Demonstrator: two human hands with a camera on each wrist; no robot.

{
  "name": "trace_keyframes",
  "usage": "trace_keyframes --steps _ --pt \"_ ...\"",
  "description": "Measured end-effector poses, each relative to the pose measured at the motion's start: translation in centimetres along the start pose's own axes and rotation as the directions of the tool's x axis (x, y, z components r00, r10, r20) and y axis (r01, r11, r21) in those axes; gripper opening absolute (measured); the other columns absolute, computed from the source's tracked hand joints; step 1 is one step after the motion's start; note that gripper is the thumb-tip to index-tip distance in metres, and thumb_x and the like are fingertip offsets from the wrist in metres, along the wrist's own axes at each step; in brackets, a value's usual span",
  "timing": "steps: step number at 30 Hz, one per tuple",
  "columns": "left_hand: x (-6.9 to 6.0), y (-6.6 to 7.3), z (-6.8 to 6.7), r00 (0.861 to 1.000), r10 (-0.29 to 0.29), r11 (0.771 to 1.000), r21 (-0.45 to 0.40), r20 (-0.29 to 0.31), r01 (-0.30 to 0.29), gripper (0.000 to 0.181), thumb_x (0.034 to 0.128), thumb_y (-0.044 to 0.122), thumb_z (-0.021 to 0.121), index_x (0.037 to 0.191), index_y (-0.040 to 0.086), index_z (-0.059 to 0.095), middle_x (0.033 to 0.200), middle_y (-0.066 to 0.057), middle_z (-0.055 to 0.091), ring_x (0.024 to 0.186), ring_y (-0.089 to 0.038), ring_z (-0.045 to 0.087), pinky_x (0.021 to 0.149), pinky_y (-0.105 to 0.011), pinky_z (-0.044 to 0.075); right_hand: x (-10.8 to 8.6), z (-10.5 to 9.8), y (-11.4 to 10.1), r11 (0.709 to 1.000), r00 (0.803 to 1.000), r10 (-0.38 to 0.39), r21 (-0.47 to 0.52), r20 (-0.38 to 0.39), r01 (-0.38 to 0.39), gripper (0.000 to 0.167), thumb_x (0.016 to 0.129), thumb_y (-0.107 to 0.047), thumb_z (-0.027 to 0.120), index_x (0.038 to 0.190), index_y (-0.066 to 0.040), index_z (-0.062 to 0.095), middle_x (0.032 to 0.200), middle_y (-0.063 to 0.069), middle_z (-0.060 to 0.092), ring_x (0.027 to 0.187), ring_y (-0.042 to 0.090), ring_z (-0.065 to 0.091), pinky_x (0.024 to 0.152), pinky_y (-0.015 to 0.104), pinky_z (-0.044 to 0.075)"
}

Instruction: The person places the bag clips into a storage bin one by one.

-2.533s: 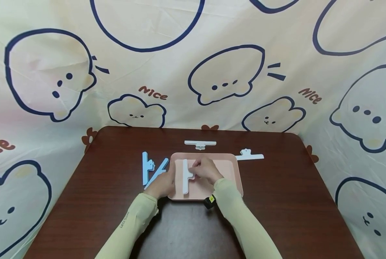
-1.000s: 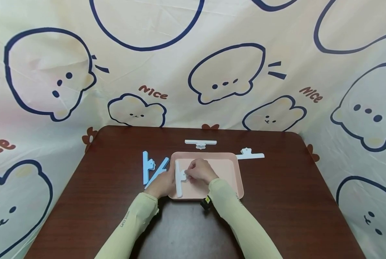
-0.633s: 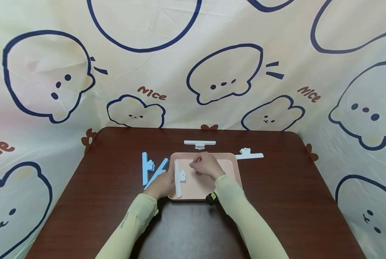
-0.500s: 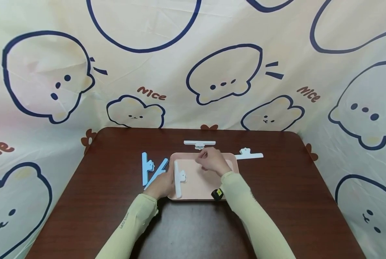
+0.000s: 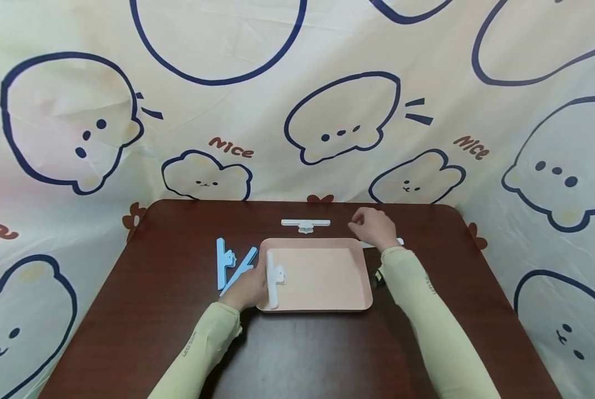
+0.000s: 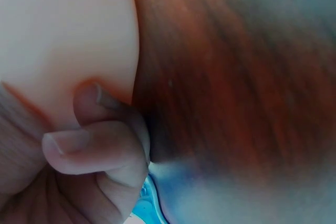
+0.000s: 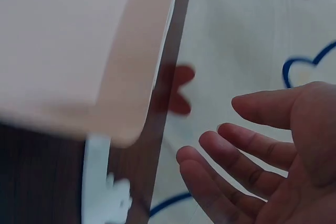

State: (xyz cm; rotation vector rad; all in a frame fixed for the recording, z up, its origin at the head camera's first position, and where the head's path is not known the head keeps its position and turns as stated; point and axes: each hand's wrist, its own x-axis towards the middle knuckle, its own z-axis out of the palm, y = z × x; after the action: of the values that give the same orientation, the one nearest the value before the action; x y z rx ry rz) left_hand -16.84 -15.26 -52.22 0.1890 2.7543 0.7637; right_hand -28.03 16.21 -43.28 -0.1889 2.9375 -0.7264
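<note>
A pink tray [image 5: 322, 275] lies on the table, and my left hand [image 5: 248, 287] grips its left rim. In the left wrist view, curled fingers of the left hand [image 6: 100, 153] meet the tray edge [image 6: 135, 35]. Along the tray's left side lies a white clip [image 5: 271, 288], next to that hand. My right hand [image 5: 377, 228] hovers over another white clip [image 5: 400, 241], partly hiding it. In the right wrist view, the right hand [image 7: 278, 166] has loosely bent fingers and holds nothing; the white clip [image 7: 96, 182] shows beside the tray corner [image 7: 123, 129].
Two blue clips, one upright [image 5: 221, 265] and one slanted [image 5: 247, 260], lie left of the tray, the slanted one partly behind the left hand. A white clip [image 5: 305, 223] lies beyond the tray. Patterned cloth [image 5: 257, 116] rises behind the brown table [image 5: 167, 266].
The right hand set a white clip down at the tray's left side and let go. It then moved right and away, over the clip at the right. The left hand stayed at the rim.
</note>
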Motion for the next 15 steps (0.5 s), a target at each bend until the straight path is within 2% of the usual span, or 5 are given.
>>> trace_keyframes --steps 8,11,15 --pt "0.1 -0.1 0.2 1.0 0.007 1.0 0.022 -0.014 -0.006 0.082 0.1097 0.017 0.044 0.165 0.011 -0.016 0.067 -0.005 0.057 0.056 -0.017 0.057 0.061 -0.035 0.047 1.0 -0.9 4.8 0.997 0.997 0.072 -0.035 -0.03 -0.073 0.035 0.101 -0.03 0.062 0.121 -0.003 0.069 0.112 0.018 0.071 0.097 0.033 0.067 0.081 0.047 0.054" --pt "0.1 -0.1 0.2 1.0 0.009 1.0 0.023 -0.021 -0.009 0.081 0.1095 0.017 0.044 0.165 0.011 -0.015 0.066 -0.005 0.057 0.055 -0.017 0.057 0.06 -0.035 0.047 1.6 -0.6 6.6 0.992 0.993 0.107 -0.06 -0.042 -0.109 0.036 0.101 -0.029 0.062 0.123 -0.002 0.068 0.117 0.02 0.071 0.099 0.035 0.067 0.082 0.049 0.054" --pt "0.1 -0.2 0.2 1.0 0.009 1.0 0.018 -0.028 -0.009 0.078 0.1116 0.021 0.041 0.165 0.011 -0.015 0.07 -0.005 0.058 0.058 -0.016 0.057 0.064 -0.036 0.048 2.3 0.4 8.9 0.986 0.987 0.162 -0.047 -0.011 -0.163 0.044 0.1 -0.03 0.062 0.132 0.0 0.062 0.13 0.025 0.065 0.106 0.039 0.064 0.088 0.054 0.053"
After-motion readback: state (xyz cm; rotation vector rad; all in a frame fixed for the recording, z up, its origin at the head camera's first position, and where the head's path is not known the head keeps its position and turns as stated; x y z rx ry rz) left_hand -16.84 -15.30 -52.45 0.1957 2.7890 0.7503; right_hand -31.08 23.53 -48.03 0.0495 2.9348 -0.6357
